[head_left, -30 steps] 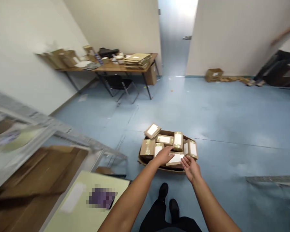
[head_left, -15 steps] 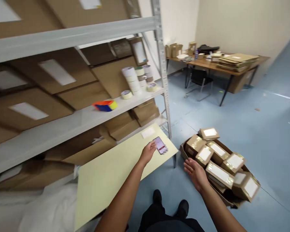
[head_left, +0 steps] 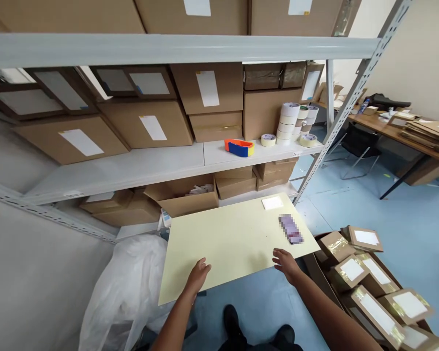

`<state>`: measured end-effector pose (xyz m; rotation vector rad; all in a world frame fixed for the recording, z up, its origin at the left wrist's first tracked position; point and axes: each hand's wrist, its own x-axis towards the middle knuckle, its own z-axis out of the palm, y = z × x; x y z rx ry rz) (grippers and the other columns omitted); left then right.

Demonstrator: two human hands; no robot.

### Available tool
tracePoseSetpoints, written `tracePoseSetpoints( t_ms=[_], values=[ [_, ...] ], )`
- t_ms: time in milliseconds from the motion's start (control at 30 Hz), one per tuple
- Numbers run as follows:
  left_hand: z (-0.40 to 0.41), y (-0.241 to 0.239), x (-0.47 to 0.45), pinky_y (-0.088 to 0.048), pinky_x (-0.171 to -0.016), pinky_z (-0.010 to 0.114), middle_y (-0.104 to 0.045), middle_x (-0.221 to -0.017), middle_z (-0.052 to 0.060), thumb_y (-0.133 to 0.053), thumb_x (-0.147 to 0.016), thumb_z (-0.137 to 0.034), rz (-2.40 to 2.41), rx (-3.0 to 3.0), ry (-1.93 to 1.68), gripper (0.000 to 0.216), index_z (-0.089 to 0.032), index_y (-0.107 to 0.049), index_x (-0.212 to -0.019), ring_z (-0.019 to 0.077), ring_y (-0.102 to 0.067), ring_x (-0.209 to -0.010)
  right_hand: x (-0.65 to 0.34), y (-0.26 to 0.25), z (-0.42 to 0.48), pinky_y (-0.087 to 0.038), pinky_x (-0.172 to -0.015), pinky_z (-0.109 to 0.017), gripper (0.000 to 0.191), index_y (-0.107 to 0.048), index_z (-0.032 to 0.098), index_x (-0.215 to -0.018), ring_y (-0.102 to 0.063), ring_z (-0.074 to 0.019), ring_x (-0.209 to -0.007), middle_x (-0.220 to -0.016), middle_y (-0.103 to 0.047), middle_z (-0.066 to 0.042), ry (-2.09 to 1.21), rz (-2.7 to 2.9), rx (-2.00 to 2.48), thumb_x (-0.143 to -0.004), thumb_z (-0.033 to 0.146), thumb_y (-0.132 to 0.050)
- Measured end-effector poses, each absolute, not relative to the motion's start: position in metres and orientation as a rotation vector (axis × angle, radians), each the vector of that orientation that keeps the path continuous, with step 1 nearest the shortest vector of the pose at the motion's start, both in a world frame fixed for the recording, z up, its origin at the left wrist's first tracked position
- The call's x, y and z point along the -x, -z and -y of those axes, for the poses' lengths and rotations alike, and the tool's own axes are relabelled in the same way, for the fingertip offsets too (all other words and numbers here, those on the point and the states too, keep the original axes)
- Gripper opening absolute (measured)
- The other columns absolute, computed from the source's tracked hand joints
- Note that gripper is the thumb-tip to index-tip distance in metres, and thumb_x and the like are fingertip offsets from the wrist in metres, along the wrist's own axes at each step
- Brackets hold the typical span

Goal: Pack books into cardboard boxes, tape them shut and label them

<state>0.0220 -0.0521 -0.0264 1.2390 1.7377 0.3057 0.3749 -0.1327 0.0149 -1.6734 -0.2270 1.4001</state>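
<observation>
Lying on the yellow tabletop, ctr of frame: 2 items, i.e. 1 phone (pixelated) and 1 white card just above it in frame, both toward the tabletop's right end. Hands: 2, bare, nothing held in either. L hand, btm ctr, is near the front edge toward the tabletop's left end; fingers part-curled, loosely open. R hand, btm right of ctr, is at the front edge, near the phone but apart from it; fingers slightly bent, open. Can't tell if either hand touches the tabletop.

Lower right corner: 1 big open carton on the floor w/ min. 7 small boxes visible, most w/ white labels, several w/ shiny tape.

Mid shelf, above ctr: 1 orange, blue & yellow object, 2 single tape rolls lying flat, plus approx. 3 tape stacks close by. Lower left: 1 white plastic bag. Upper right: 1 black chair. Btm ctr: 2 dark shoes.
</observation>
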Motion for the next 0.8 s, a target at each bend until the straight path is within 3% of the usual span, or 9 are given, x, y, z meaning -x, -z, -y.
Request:
tracePoseSetpoints(
  t_ms=[233,400,633,800],
  values=[
    [0.026,0.044,-0.016,-0.039,-0.113,0.03,-0.051,-0.152,0.018,-0.048,-0.096,-0.029,-1.708,-1.428,-0.063,0.056,-0.012,-0.04,-0.149,0.0214,-0.05,-0.141,-0.341,0.0,0.089,-0.054,-0.089,-0.045,0.038,-0.071,0.019,-0.093,-0.07,-0.0271,-0.102,-0.099,-0.074,-0.009,-1.291,0.273,1.814,-0.062,0.037,-0.083],
    [0.036,0.049,-0.024,-0.036,-0.115,0.039,-0.048,-0.151,0.027,-0.054,-0.09,-0.029,-1.764,-1.482,0.12,0.064,-0.001,-0.042,-0.147,0.0329,-0.049,-0.141,-0.324,0.019,0.068,-0.048,-0.103,-0.046,0.031,-0.07,0.021,-0.086,-0.059,-0.0312,-0.127,-0.111,-0.075,-0.009,-1.242,0.446,1.931,-0.058,0.03,-0.08],
    [0.055,0.059,-0.035,-0.036,-0.116,0.043,-0.036,-0.159,0.029,-0.054,-0.083,-0.02,-1.806,-1.55,0.194,0.072,-0.001,-0.038,-0.15,0.0348,-0.041,-0.146,-0.299,0.043,0.076,-0.03,-0.122,-0.043,0.039,-0.067,0.025,-0.082,-0.037,-0.0365,-0.147,-0.133,-0.064,-0.01,-1.202,0.827,2.004,-0.046,0.013,-0.072],
    [0.075,0.049,-0.049,-0.031,-0.119,0.052,-0.023,-0.166,0.022,-0.065,-0.068,-0.018,-1.789,-1.488,0.11,0.094,-0.012,-0.033,-0.156,0.0361,-0.018,-0.155,-0.322,0.067,0.09,-0.044,-0.114,-0.054,0.034,-0.067,0.03,-0.089,-0.054,-0.0421,-0.133,-0.124,-0.063,-0.008,-1.167,1.199,2.136,-0.056,0.027,-0.071]
  ],
)
